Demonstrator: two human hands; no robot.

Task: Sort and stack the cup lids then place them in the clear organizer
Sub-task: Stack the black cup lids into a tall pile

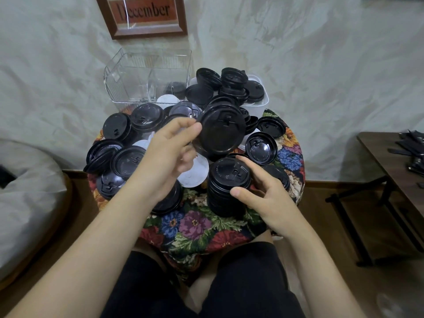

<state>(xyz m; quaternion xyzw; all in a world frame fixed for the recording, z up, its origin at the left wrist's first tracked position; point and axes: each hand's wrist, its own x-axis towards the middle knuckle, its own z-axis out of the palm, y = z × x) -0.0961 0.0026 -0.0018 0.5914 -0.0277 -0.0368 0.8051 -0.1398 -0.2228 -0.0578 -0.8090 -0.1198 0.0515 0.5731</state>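
Observation:
My left hand [169, 154] pinches a large black cup lid [221, 130] by its left rim and holds it tilted above the table. Below it, my right hand [263, 193] grips a tall stack of black lids [226, 187] standing on the floral tablecloth [195, 223], thumb in front and fingers behind. Several loose black lids [128, 161] and a few white lids [193, 173] lie scattered over the round table. The clear organizer [146, 76] stands at the back left, with a short stack of black lids [174, 89] in one compartment.
A white tub [261, 92] heaped with black lids sits at the back right of the table. A framed "December" sign [144, 14] leans on the wall. A dark wooden side table [394, 161] stands to the right, a grey cushion [25, 193] to the left.

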